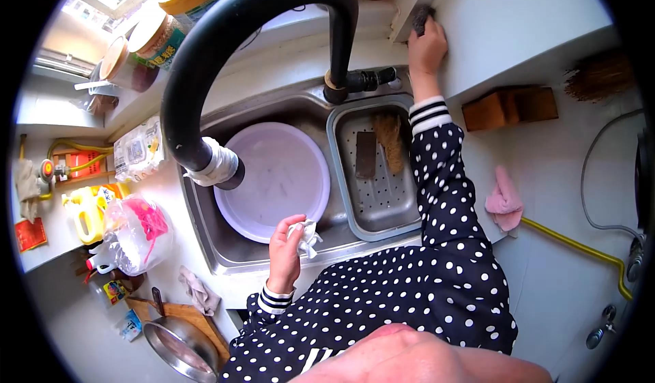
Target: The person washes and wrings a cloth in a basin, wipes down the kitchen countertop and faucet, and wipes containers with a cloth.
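My right hand (428,47) reaches up past the sink's far right corner, its fingers closed on a dark grey scrubber (422,19) that touches the white wall by the ledge. Near the front rim of the sink (239,268), my left hand (285,250) pinches a crumpled white tissue (309,238). Left of it, a round lilac basin (273,178) sits in the large bowl. A grey drain tray (382,209) fills the smaller bowl and holds a dark block (366,154) and a tan brush (389,141).
A thick black faucet (181,90) arches over the basin. Jars (155,38) line the windowsill. Plastic bags (140,233) and a yellow bottle (86,214) stand left, a metal pan (181,349) below. At right are a wooden box (510,107), pink cloth (505,199) and yellow hose (580,245).
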Demonstrator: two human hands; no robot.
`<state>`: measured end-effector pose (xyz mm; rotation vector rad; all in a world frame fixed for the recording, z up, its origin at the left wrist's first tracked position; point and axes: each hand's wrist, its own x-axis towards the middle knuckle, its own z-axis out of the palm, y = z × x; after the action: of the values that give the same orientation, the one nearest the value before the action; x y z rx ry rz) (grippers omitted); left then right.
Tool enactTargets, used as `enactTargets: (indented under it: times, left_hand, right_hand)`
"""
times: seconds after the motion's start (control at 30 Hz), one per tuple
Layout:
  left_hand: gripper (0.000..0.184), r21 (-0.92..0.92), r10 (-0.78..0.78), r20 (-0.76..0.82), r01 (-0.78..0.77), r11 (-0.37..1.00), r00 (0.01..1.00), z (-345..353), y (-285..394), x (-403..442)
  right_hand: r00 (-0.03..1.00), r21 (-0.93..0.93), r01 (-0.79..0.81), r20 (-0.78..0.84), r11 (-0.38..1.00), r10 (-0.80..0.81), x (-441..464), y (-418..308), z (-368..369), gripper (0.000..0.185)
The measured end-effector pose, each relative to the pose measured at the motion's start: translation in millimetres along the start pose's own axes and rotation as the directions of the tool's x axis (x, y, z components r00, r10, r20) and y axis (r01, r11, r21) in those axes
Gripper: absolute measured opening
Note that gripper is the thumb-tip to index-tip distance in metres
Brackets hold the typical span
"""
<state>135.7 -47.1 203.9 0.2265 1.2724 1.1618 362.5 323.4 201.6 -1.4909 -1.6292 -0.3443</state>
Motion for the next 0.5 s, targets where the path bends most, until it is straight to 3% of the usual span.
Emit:
enactTargets:
  times: [0.07,0.1,0.27,0.4,0.5]
  left_hand:
    - [0.02,-0.005,-0.013,-0.005,0.013,1.0,1.0,-1,-2,4]
    - [0.02,-0.017,-0.006,-0.011,0.006,1.0,1.0,1,-3,4]
    - [0.02,-0.013,-0.018,0.011,0.018,1.0,1.0,6,0,3]
    - [0.02,-0.003,-0.001,0.004,0.001,1.0,1.0,5,2,4]
    - [0.019,0.0,0.011,-0.013,-0.011,1.0,1.0,2,2,0]
  right_hand:
    - [0.997,-0.098,-0.017,0.073,0.995,0.025,-20,18,26,0.027]
    - [0.972,-0.193,-0.044,0.217,0.98,0.087,-37,26,35,0.024]
    - [0.915,-0.186,-0.155,0.343,0.97,0.212,-45,15,27,0.019]
    - [0.902,-0.135,-0.222,0.348,0.966,0.255,-33,25,46,0.016]
    - [0.94,-0.013,-0.276,0.205,0.961,0.272,-25,22,36,0.018]
